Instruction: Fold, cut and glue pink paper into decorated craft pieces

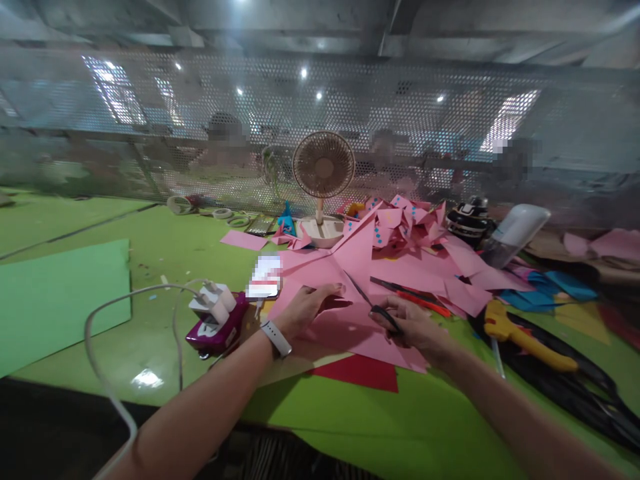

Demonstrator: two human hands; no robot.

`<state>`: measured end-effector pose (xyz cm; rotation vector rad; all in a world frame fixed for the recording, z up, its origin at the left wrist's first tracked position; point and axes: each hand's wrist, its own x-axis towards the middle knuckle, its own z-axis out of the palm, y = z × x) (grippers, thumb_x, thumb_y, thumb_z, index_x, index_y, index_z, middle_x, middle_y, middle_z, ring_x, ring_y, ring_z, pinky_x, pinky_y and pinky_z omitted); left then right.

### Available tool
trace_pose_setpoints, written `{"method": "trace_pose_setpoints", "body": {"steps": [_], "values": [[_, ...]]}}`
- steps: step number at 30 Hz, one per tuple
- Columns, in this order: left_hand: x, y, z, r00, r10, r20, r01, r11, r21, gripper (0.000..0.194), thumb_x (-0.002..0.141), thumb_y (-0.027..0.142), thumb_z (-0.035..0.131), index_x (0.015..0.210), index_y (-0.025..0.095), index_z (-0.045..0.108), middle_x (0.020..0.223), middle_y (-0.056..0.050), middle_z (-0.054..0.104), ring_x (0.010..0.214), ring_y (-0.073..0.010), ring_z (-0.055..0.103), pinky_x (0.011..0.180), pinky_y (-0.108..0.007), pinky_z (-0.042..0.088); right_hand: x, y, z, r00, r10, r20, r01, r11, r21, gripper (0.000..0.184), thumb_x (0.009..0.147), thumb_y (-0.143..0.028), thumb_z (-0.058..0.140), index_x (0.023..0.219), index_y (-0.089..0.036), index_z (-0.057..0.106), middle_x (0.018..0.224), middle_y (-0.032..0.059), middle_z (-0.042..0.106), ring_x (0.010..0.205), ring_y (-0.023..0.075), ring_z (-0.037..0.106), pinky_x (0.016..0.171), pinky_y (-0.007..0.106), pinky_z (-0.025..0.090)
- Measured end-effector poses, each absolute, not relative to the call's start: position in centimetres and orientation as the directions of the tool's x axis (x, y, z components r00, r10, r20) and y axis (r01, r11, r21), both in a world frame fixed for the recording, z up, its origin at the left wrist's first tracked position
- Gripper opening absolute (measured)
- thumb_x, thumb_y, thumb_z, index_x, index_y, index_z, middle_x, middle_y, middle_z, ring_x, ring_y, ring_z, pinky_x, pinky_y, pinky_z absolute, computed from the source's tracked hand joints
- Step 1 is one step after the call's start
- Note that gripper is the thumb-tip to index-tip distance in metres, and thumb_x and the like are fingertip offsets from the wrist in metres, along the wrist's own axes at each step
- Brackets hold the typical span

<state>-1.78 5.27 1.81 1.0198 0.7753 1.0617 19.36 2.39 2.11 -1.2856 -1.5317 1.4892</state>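
My left hand, with a white watch on its wrist, lies flat on a pink paper sheet with the fingers stretched out, pressing it to the green table. My right hand is closed around the black handles of a pair of scissors. The blades point up and left into the pink sheet, just right of my left fingertips. A red sheet sticks out from under the pink one.
A heap of pink paper shapes and a small desk fan stand behind. A purple power block with white chargers and a cable lie left. A yellow glue gun, red-handled scissors, a green sheet and a mesh screen with people beyond.
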Motion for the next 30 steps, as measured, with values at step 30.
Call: {"method": "trace_pose_setpoints", "body": {"steps": [30], "values": [[-1.15, 4.87, 1.39, 0.32, 0.946, -0.059, -0.364, 0.18, 0.914, 0.017, 0.069, 0.029, 0.071, 0.072, 0.012, 0.069, 0.08, -0.006, 0.069, 0.084, -0.0194, 0.063, 0.091, -0.036, 0.043, 19.26, 2.44, 1.37, -0.337, 0.928, -0.157, 0.148, -0.112, -0.983, 0.037, 0.069, -0.052, 0.066, 0.08, -0.021, 0.049, 0.048, -0.0088, 0.048, 0.035, 0.0039, 0.03, 0.035, 0.019, 0.015]]}}
